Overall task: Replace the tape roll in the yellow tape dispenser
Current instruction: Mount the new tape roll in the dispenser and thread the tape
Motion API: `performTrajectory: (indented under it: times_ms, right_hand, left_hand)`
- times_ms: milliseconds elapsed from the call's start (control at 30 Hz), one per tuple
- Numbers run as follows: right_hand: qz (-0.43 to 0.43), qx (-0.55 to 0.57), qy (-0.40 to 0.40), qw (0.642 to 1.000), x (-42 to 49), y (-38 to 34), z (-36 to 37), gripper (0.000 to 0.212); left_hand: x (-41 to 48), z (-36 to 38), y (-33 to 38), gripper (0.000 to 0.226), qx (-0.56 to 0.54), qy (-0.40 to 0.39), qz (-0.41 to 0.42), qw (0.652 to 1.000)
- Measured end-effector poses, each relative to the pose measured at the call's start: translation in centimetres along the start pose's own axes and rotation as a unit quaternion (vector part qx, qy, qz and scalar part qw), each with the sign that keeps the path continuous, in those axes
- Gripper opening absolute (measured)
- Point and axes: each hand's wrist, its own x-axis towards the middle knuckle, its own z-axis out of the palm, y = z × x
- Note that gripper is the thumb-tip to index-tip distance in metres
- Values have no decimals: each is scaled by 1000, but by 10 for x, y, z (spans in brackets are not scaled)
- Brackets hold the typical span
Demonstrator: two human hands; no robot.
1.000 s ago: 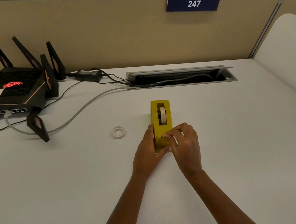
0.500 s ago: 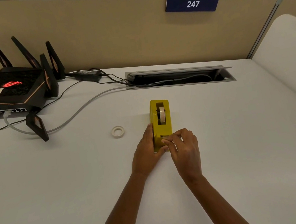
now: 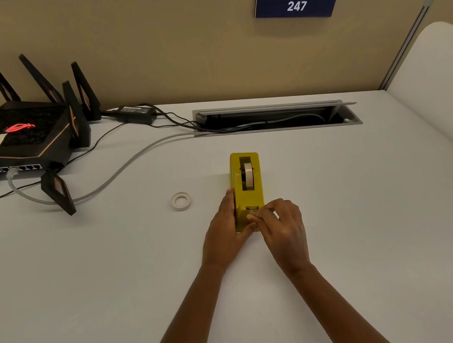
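Note:
The yellow tape dispenser (image 3: 248,194) stands on the white desk (image 3: 88,280), its cutter end towards me. A whitish tape roll (image 3: 248,173) sits in its slot. My left hand (image 3: 225,230) grips the dispenser's left side and near end. My right hand (image 3: 282,226) rests at the cutter end with thumb and forefinger pinched together on the tape end; the tape itself is too thin to make out. A thin, nearly bare tape ring (image 3: 180,200) lies flat on the desk to the left of the dispenser.
A black router (image 3: 13,141) with antennas stands at the back left, with a grey cable (image 3: 119,172) and black cables running to an open cable slot (image 3: 276,119) behind the dispenser. A tan partition with a "247" sign (image 3: 296,5) backs the desk.
My right hand's fingers have slid slightly towards me along the cutter end. The left hand and the dispenser have stayed put.

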Motion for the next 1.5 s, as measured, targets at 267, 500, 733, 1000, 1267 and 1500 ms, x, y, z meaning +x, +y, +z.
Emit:
performTrajectory:
  times_ms: [267, 500, 733, 1000, 1267, 1500]
  right_hand:
    - [-93, -40, -14, 995, -6, 13, 4, 9]
    - [-71, -9, -25, 997, -6, 13, 2, 26]
    - [-14, -5, -93, 996, -17, 14, -6, 16]
    - [77, 5, -140, 987, -17, 29, -25, 12]
    - [159, -14, -215, 963, 3, 44, -21, 21]
    - [170, -62, -311, 933, 11, 57, -9, 36]
  left_hand:
    - [0, 0, -3, 73, -13, 21, 16, 1000]
    - [0, 1, -5, 73, -10, 24, 23, 999]
    - [-1, -1, -3, 78, 4, 13, 20, 1000]
    - [-10, -6, -2, 67, 11, 3, 35, 999]
    - [-10, -8, -4, 50, 197, 14, 38, 980]
    - [0, -8, 0, 49, 359, -17, -5, 933]
